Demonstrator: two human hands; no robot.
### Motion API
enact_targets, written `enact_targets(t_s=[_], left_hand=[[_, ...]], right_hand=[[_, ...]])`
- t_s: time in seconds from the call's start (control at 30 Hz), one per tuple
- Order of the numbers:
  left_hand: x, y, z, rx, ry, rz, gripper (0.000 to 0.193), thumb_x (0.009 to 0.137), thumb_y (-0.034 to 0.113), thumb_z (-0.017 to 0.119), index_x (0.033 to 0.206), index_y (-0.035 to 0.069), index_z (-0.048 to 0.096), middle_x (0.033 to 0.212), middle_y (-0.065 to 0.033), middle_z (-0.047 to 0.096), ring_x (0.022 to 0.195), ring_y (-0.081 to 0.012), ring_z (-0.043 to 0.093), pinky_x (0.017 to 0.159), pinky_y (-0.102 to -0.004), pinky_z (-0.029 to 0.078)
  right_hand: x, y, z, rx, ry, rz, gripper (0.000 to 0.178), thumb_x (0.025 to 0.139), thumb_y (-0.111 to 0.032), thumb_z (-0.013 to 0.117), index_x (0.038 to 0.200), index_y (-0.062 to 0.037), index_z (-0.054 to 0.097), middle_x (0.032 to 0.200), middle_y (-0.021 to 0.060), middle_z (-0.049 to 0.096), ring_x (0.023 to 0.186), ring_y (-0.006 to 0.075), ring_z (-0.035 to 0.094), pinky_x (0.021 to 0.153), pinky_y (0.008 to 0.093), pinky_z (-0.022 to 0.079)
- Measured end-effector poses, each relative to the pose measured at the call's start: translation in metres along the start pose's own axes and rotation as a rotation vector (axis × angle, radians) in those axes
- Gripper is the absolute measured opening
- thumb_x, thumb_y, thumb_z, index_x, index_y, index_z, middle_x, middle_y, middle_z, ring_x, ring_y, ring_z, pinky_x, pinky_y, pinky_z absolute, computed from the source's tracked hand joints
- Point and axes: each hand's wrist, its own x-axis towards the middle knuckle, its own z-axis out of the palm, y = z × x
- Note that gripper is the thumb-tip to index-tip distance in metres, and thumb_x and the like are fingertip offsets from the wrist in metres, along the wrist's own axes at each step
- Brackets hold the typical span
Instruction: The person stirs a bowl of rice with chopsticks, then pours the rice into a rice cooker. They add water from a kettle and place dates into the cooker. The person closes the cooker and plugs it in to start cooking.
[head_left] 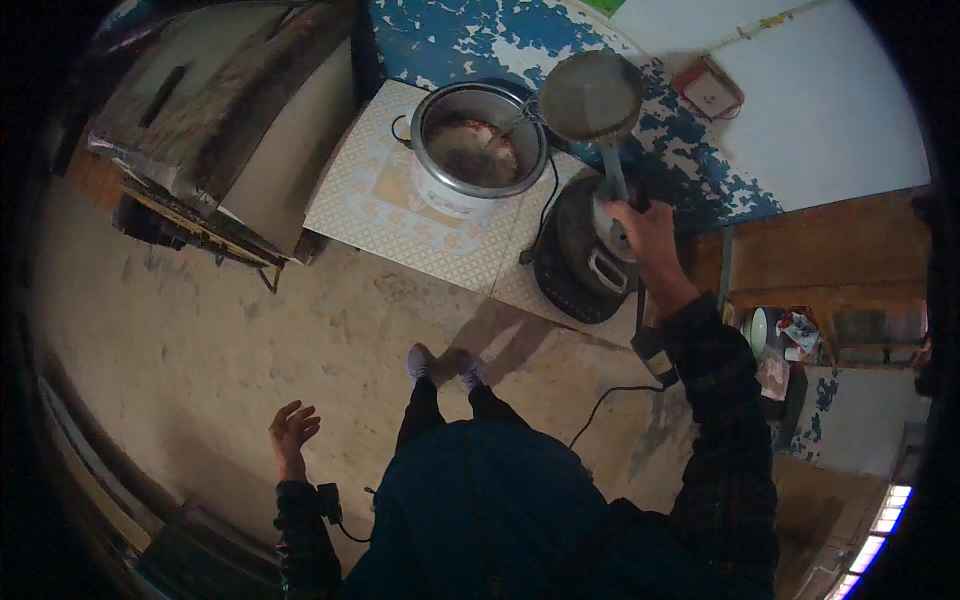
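Observation:
My right hand (648, 238) is closed round the long handle of a round grey pan (592, 95). The pan is up beside the peeling wall, to the right of a white electric cooker pot (450, 200) with a metal inner wall. Murky liquid and something reddish and pale show inside the pot, and a ladle-like utensil (512, 122) leans over its rim. Below my right hand is a black appliance (570, 250) with a silver lid (612, 225), partly hidden by the hand. My left hand (292, 430) hangs low on the left, fingers apart, holding nothing.
The pots stand on a table with a patterned cover (400, 240). A large covered box-like piece (220, 110) stands left. A wooden cabinet (820, 260) is at right, a red-framed item (710, 88) on the wall. A black cord (600, 405) runs near my legs.

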Motion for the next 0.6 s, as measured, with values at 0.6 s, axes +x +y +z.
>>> enact_targets(t_s=[0.6], left_hand=[[0.040,0.026,0.079,0.244,-0.231,-0.010,0.043,0.089,0.023,0.065,0.122,-0.002,0.056,0.102,-0.0175,0.069,0.083,-0.0245,0.070,0.077,-0.0338,0.058]], right_hand=[[-0.118,0.018,-0.106,0.851,-0.308,0.353,0.026,0.085,-0.027,0.070,0.101,-0.0065,0.068,0.089,0.0044,0.068,0.070,0.0087,0.058,0.062,0.0220,0.045]])
